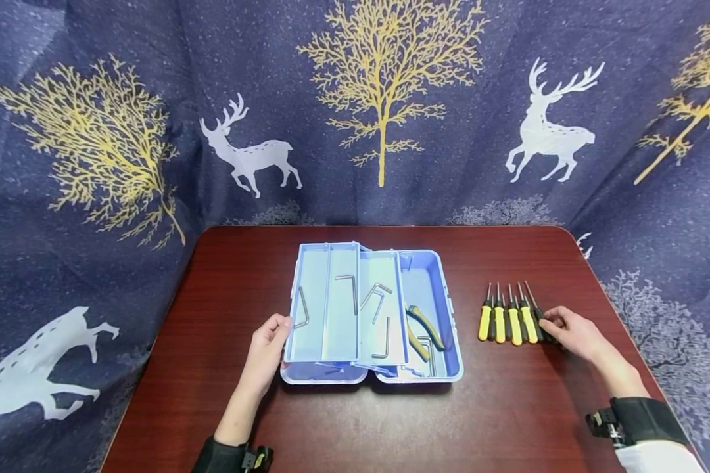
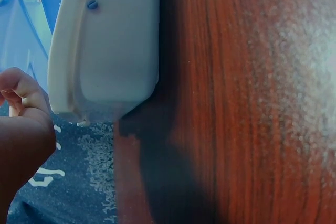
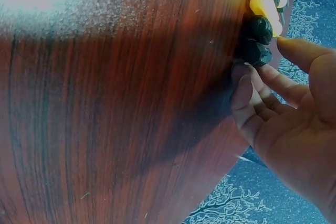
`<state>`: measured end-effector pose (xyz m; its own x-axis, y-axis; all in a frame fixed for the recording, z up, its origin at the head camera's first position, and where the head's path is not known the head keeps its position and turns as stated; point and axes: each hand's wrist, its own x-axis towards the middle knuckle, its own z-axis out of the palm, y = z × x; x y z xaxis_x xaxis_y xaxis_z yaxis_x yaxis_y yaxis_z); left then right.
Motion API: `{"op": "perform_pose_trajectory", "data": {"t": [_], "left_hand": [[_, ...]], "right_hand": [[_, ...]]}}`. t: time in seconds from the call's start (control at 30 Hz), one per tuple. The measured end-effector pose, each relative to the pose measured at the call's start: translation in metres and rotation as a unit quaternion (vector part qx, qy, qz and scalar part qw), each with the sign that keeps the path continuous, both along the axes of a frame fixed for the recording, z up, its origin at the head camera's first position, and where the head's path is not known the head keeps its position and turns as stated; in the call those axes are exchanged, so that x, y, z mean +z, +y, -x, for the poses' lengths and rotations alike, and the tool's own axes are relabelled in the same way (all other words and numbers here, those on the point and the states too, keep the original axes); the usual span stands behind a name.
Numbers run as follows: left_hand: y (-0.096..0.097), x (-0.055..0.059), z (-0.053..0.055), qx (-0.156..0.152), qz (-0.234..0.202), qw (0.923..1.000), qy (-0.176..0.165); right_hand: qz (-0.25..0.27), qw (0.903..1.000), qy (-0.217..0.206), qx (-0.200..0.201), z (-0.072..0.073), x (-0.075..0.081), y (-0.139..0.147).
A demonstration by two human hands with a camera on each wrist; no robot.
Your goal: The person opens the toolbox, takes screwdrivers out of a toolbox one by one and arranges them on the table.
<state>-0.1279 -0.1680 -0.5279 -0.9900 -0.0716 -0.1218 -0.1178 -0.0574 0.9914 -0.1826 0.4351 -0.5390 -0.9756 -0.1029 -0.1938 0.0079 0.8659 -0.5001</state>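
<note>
A blue toolbox [image 1: 453, 328] stands open in the middle of the table, its trays fanned out to the left. My left hand [image 1: 267, 348] pinches the left edge of the upper tray [image 1: 313, 345]; the left wrist view shows its fingers curled beside the box. Right of the box lies a row of screwdrivers [image 1: 499, 322] with yellow or black handles, shafts pointing away. At the row's right end, my right hand [image 1: 576, 335] holds a black-handled screwdriver [image 1: 538, 314] between thumb and fingers. In the right wrist view its black handle end [image 3: 256, 53] shows at the fingertips.
Several hex keys [image 1: 355, 295] lie in the trays. Pliers [image 1: 427, 327] with green and yellow grips and more hex keys lie in the box's deep right part. The dark red wooden table [image 1: 479, 420] meets a patterned blue cloth [image 1: 449, 131] behind and at the sides.
</note>
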Motion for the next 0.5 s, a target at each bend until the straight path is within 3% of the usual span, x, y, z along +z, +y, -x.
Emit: {"op": "perform_pose_trajectory", "data": {"t": [0.5], "left_hand": [[-0.0007, -0.0025, 0.0008, 0.002, 0.004, 0.9999, -0.010]], "right_hand": [[-0.023, 0.9995, 0.020, -0.009, -0.0031, -0.0006, 0.0013]]}}
